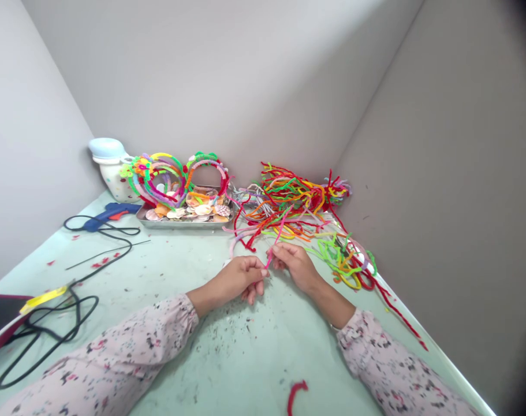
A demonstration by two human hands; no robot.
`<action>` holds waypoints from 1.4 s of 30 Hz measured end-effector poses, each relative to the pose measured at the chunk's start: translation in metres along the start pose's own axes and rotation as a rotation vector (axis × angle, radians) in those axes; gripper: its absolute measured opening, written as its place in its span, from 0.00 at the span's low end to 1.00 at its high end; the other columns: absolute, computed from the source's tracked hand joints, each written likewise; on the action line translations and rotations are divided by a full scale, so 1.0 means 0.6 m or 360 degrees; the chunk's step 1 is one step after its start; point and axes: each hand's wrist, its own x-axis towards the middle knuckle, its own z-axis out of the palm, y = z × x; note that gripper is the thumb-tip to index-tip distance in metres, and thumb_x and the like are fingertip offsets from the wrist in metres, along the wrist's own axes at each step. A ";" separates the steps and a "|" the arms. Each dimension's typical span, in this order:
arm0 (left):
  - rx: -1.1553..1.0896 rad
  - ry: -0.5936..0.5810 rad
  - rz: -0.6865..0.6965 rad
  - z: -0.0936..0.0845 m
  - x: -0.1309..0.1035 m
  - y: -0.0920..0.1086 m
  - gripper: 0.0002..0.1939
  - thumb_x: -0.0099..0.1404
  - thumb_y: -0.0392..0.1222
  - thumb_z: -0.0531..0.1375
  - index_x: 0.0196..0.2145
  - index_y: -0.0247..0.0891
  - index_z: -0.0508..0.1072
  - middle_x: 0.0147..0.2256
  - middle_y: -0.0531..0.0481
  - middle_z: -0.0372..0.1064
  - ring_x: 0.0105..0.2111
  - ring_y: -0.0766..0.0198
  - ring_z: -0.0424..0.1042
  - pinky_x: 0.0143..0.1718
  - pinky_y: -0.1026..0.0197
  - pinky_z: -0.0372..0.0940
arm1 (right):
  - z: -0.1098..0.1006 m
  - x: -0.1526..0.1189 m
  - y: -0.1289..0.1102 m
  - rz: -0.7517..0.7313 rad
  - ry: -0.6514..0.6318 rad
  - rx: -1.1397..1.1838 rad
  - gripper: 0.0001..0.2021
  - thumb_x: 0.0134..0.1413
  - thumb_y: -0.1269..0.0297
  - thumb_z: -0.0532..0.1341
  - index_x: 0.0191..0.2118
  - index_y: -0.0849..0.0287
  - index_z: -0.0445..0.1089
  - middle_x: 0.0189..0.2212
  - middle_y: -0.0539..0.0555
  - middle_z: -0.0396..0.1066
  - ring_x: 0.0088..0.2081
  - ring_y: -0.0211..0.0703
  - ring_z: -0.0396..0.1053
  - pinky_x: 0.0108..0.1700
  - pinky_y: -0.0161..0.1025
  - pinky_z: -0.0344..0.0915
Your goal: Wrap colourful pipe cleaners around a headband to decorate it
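A pink pipe cleaner point(269, 258) runs between my two hands over the middle of the table. My left hand point(241, 278) pinches its lower end between thumb and fingers. Higher up, my right hand point(294, 261) grips the same pipe cleaner, and its free end sticks up past the fingers. Behind my hands lies a large heap of red, orange, green and yellow pipe cleaners point(295, 190). A looser tangle of green and yellow ones point(344, 260) sits to the right of my right hand.
A metal tray point(180, 224) of seashells point(202, 211) stands at the back, with pipe-cleaner hoops point(159, 179) on it. Left of it are a white jar point(113, 173) and a blue glue gun point(109, 216). A black cord point(74, 306) loops along the left. A red piece point(295, 396) lies in front.
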 end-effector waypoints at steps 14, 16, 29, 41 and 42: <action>0.0006 0.0019 0.0114 -0.001 0.005 -0.006 0.13 0.60 0.48 0.58 0.32 0.35 0.62 0.25 0.51 0.73 0.13 0.74 0.65 0.13 0.72 0.53 | 0.003 0.002 0.004 -0.0047 0.0250 0.0056 0.13 0.52 0.54 0.61 0.25 0.58 0.71 0.17 0.47 0.65 0.22 0.36 0.59 0.27 0.35 0.55; 0.0009 0.0004 0.0139 -0.002 0.005 -0.008 0.13 0.60 0.48 0.58 0.32 0.35 0.62 0.26 0.50 0.73 0.13 0.74 0.65 0.13 0.72 0.53 | 0.002 0.003 0.007 -0.0033 0.0262 0.0077 0.13 0.52 0.54 0.61 0.26 0.58 0.71 0.18 0.47 0.65 0.22 0.36 0.59 0.27 0.35 0.55; 0.0006 0.0001 0.0139 0.000 0.002 -0.007 0.14 0.61 0.49 0.57 0.35 0.35 0.62 0.27 0.49 0.74 0.13 0.74 0.65 0.13 0.71 0.53 | -0.003 0.012 0.018 -0.0026 0.0328 0.0241 0.13 0.50 0.54 0.62 0.24 0.58 0.70 0.18 0.47 0.65 0.21 0.35 0.59 0.26 0.34 0.55; 0.0058 -0.0022 0.0175 0.000 0.001 -0.006 0.14 0.60 0.49 0.58 0.32 0.34 0.63 0.32 0.45 0.75 0.14 0.75 0.65 0.14 0.71 0.53 | 0.000 0.013 0.016 -0.0042 0.0362 0.0266 0.12 0.49 0.56 0.63 0.23 0.58 0.69 0.19 0.47 0.65 0.21 0.35 0.59 0.27 0.35 0.56; 0.0057 -0.0025 0.0175 0.000 0.001 -0.006 0.14 0.60 0.49 0.58 0.32 0.34 0.63 0.32 0.46 0.75 0.14 0.75 0.65 0.14 0.71 0.53 | 0.000 0.012 0.017 -0.0043 0.0360 0.0269 0.12 0.49 0.56 0.63 0.23 0.58 0.70 0.19 0.47 0.65 0.21 0.35 0.59 0.27 0.35 0.56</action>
